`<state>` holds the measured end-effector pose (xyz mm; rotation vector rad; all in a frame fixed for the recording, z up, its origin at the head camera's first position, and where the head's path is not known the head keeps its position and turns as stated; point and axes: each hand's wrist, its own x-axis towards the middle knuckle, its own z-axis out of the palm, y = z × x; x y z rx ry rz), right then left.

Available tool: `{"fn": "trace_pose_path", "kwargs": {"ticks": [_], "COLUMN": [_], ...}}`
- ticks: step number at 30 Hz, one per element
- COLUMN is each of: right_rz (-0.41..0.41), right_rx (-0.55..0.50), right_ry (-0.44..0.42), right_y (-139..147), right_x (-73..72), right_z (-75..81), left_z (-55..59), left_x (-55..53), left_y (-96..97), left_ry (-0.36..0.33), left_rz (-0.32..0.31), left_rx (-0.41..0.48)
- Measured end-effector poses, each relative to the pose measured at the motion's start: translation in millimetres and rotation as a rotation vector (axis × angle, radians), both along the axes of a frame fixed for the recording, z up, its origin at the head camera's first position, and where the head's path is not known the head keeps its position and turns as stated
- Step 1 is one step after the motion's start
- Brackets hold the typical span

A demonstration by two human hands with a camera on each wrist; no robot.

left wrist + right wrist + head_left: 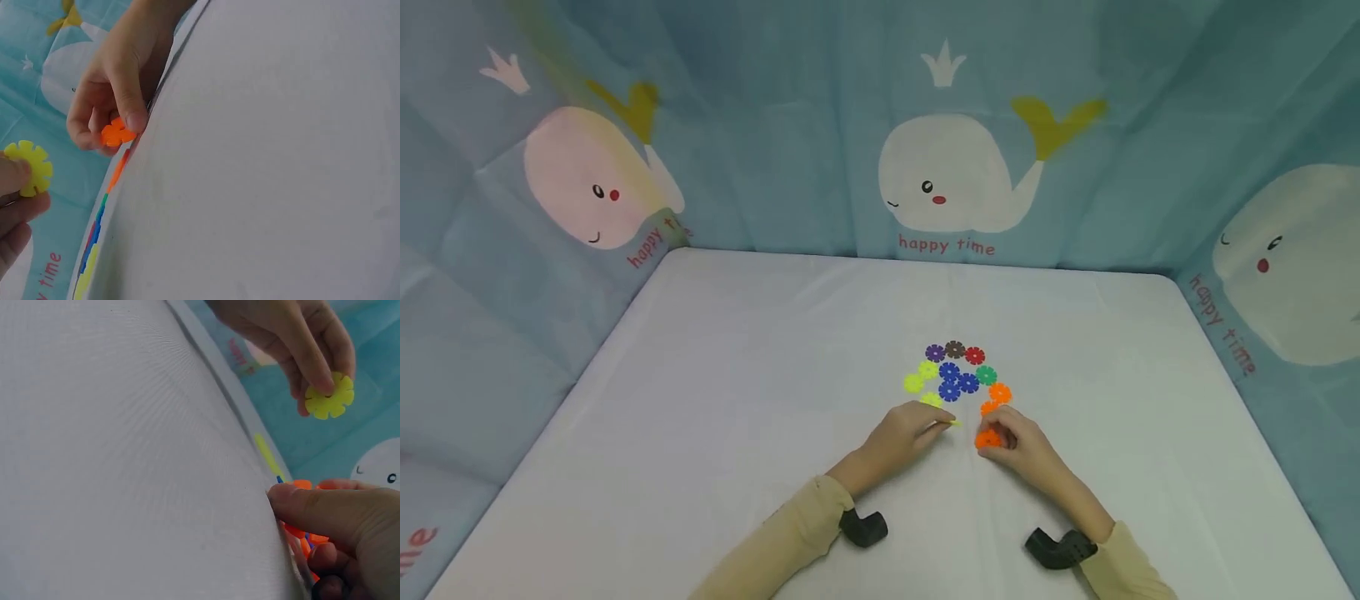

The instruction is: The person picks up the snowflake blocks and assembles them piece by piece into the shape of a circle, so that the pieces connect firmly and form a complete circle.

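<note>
My left hand pinches a yellow notched snowflake disc between thumb and fingers; in the head view this disc shows nearly edge-on. My right hand holds an orange snowflake disc between thumb and fingers, close to the white tabletop. Beyond both hands lies a rough ring of discs: yellow discs on the left, a purple disc, a brown disc and a red disc at the top, a green disc and orange discs on the right. Blue discs cluster inside.
A white cloth-covered table stretches around the discs. Blue curtains printed with whales stand along its back and sides. Black wrist mounts stick out from both sleeves.
</note>
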<state>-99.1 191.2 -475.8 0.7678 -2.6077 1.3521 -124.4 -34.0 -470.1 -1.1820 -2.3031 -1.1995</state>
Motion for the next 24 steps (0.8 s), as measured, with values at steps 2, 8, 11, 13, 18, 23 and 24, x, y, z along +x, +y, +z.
{"fn": "trace_pose_path", "kwargs": {"ticks": [2,8,11,13,18,23,24], "right_rz": [0.006,-0.094,-0.087,-0.077,-0.062,-0.064,-0.063], "right_rx": [-0.037,-0.371,-0.525,-0.597,-0.758,-0.851,-0.862], "right_ry": [-0.046,-0.328,-0.416,-0.455,-0.538,-0.61,-0.629], "right_y": [-5,-26,-34,-37,-36,-31,-30], "right_x": [-3.5,-24.0,-26.0,-23.3,-16.8,-22.4,-23.9], "right_z": [5.3,11.5,7.6,3.4,1.2,5.3,5.3], "left_z": [1.3,-5.7,-9.2,-10.7,-12.2,-12.8,-13.4], "left_x": [-5.6,-8.7,-7.6,-6.7,-7.2,-11.7,-12.5], "left_y": [-2.7,-3.1,-2.7,-3.1,-0.8,2.0,2.2], "left_ry": [0.027,-0.011,-0.013,-0.029,-0.105,-0.122,-0.12], "left_rz": [0.006,0.033,0.043,0.06,0.038,0.073,0.085], "left_rx": [0.013,0.142,0.152,0.159,0.171,0.185,0.192]}}
